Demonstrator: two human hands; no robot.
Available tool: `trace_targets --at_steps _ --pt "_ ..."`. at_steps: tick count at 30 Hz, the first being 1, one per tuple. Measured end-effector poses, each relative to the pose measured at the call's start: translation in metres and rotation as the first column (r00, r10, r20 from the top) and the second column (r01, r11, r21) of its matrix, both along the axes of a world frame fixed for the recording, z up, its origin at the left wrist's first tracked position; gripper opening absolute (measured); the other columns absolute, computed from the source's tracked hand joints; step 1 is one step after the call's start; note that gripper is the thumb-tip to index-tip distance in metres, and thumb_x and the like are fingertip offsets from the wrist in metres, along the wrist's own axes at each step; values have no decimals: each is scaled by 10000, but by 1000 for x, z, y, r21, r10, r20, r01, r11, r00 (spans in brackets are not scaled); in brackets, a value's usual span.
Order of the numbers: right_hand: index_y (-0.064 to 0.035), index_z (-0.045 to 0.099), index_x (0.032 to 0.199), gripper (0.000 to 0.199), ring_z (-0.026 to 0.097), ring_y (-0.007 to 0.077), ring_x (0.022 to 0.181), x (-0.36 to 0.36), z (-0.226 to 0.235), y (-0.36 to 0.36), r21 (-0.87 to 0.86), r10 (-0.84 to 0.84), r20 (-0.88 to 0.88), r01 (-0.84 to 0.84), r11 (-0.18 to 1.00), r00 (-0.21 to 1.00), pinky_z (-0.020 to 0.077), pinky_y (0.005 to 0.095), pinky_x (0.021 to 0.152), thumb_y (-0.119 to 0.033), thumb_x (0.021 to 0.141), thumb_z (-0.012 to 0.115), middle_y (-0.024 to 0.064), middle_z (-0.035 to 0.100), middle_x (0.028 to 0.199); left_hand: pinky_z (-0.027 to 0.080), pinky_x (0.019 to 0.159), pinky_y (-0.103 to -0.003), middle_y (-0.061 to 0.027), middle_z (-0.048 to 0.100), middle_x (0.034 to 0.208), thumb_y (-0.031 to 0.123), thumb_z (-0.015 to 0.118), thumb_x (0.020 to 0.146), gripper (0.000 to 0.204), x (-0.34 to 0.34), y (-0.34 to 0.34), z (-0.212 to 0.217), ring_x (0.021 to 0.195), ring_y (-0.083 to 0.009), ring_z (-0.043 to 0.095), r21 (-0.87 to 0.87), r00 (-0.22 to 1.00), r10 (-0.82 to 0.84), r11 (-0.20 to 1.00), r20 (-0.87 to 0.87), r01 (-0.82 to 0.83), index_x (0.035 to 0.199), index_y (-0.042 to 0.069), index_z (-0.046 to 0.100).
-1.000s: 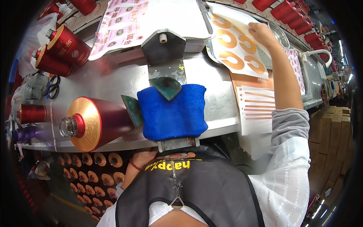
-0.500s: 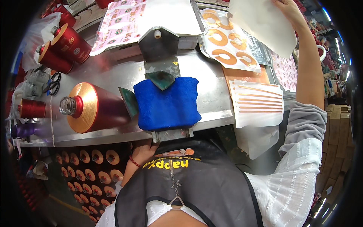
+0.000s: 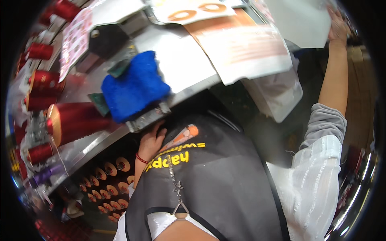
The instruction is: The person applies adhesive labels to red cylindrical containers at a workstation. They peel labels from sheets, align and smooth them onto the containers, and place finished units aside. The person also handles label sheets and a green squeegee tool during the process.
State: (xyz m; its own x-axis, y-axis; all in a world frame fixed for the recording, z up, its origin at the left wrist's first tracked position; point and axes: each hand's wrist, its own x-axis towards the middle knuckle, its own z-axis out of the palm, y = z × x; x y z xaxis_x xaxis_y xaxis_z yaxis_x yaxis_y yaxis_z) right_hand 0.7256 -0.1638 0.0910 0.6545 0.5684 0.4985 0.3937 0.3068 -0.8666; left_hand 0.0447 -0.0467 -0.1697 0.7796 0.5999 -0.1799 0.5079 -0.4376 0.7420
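My right hand, arm stretched out to the far right, grips the edge of a large blank whitish sheet. Low at the table's front edge is my left hand, its fingers apart and nothing visible in them; part of it is hidden. Just above it sits a blue cloth-covered pad on a metal stand, with dark green pieces at its side. A dark red bottle with a gold shoulder lies left of the pad.
White sheets with gold rings and blurred copper stripes lie on the metal table. A translucent plastic bin is below its edge. More red bottles stand at left; several gold-topped ones are stored underneath.
The view has swung right and tilted, so the table slants and slides left. My right hand has carried the whitish sheet to the right and lower. My left hand stays by the stand.
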Motion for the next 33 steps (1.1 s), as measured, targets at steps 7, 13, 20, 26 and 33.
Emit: trace_targets --at_steps 7,13,20,26,33 --pt "6 492 1348 456 580 312 1184 -48 -134 -260 -150 -742 -378 755 639 553 478 442 996 -309 1018 503 145 580 1324 469 947 -421 -231 635 1176 304 548 986 356 15 -5 5 1105 -408 597 -67 993 -16 998 -114 9 1250 72 604" --pt "5 517 1258 325 598 355 1074 -6 -347 -358 -139 -475 -840 743 655 261 503 581 918 -180 991 530 187 598 1195 457 970 -421 -235 637 1172 306 543 983 360 45 -8 23 1119 -405 593 -19 980 -49 999 -195 46 1248 71 609" --pt "-56 619 1061 225 652 192 801 -65 -420 -240 -756 -766 -588 162 635 258 566 422 721 -246 942 638 82 658 877 458 970 -416 -229 633 1189 280 554 968 353 47 -13 32 1118 -395 595 18 967 29 1000 -253 -25 1240 64 618" --pt "-15 624 1005 142 420 47 546 -79 -245 -160 -178 -101 -719 -41 983 688 331 209 470 -148 970 588 8 531 751 517 859 -380 -190 674 1087 203 592 941 312 29 -9 71 985 -348 655 -36 1000 -7 999 13 7 1180 9 643" --pt "23 659 1074 170 502 58 682 -296 -89 48 -318 516 -124 -527 788 848 390 198 573 2 934 563 22 590 847 519 822 -338 -154 693 1040 158 597 957 255 -9 -6 136 926 -284 672 -300 930 8 948 367 110 1153 9 663"
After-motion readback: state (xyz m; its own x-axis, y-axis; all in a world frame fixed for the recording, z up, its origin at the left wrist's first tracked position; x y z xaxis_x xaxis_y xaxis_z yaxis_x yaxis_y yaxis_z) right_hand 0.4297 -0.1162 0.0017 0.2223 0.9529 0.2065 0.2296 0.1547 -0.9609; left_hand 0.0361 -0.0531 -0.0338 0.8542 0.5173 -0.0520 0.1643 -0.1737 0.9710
